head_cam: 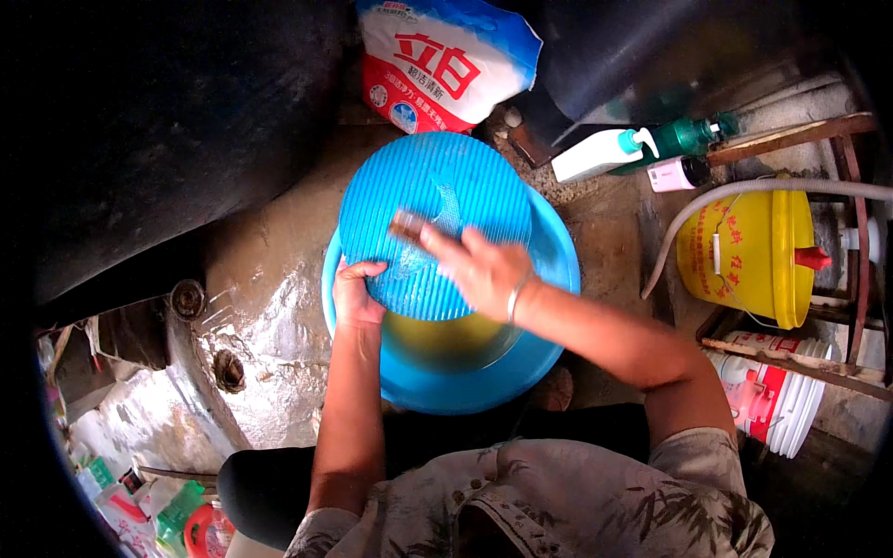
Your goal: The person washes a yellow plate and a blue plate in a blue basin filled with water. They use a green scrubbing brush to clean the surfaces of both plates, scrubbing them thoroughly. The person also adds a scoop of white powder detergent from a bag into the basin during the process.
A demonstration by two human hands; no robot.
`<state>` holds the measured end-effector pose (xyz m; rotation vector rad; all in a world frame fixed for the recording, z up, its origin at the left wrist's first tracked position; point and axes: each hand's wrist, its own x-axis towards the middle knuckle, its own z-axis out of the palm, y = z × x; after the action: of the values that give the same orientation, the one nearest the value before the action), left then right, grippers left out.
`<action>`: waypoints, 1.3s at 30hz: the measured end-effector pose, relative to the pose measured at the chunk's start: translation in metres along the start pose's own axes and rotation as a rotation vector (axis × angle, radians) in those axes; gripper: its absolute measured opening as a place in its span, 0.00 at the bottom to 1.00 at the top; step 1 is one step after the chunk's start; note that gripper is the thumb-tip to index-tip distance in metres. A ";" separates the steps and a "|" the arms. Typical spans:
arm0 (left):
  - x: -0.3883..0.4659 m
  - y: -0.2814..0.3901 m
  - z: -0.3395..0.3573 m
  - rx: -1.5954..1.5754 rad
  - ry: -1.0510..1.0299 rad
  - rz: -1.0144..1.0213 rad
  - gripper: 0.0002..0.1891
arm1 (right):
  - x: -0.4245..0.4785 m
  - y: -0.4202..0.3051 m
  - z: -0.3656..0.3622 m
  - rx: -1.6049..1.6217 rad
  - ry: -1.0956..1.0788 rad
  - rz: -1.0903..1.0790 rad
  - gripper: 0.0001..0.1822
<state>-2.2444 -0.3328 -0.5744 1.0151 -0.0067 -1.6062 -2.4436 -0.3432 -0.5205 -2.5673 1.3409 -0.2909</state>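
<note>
A round, ribbed blue plastic piece (391, 174), perhaps a basket or a lid, is tilted over a blue plastic basin (446, 394). My left hand (357, 293) grips its lower left edge, thumb on the ribbed face. In my right hand (488, 268) is a brown scrubbing brush (407, 225), blurred by motion, over the middle of the piece. White foam (448, 206) lies along some of the ribs. Yellowish liquid (446, 342) shows inside the basin below the piece; the rest of the basin's inside is hidden.
Beyond the basin stands a washing powder bag (446, 70). At right are a white pump bottle (593, 155), a green bottle (687, 139), a pink bottle (668, 174), a grey hose (760, 184), a yellow bucket (739, 251) and a metal rack (854, 188). Wet floor (272, 335) has a hole (228, 370).
</note>
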 end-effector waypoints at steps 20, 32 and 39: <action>0.017 -0.003 -0.025 -0.063 0.017 -0.023 0.35 | -0.017 0.016 -0.020 -0.073 -0.158 0.168 0.28; 0.018 -0.003 -0.021 -0.091 0.013 -0.061 0.32 | -0.041 0.028 -0.012 -0.016 -0.007 0.078 0.28; 0.011 0.003 -0.021 -0.218 -0.035 -0.052 0.26 | 0.007 0.070 -0.025 0.082 0.127 0.375 0.25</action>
<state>-2.2290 -0.3320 -0.5925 0.8244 0.1687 -1.6323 -2.5012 -0.3905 -0.5168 -2.2038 1.7779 -0.4328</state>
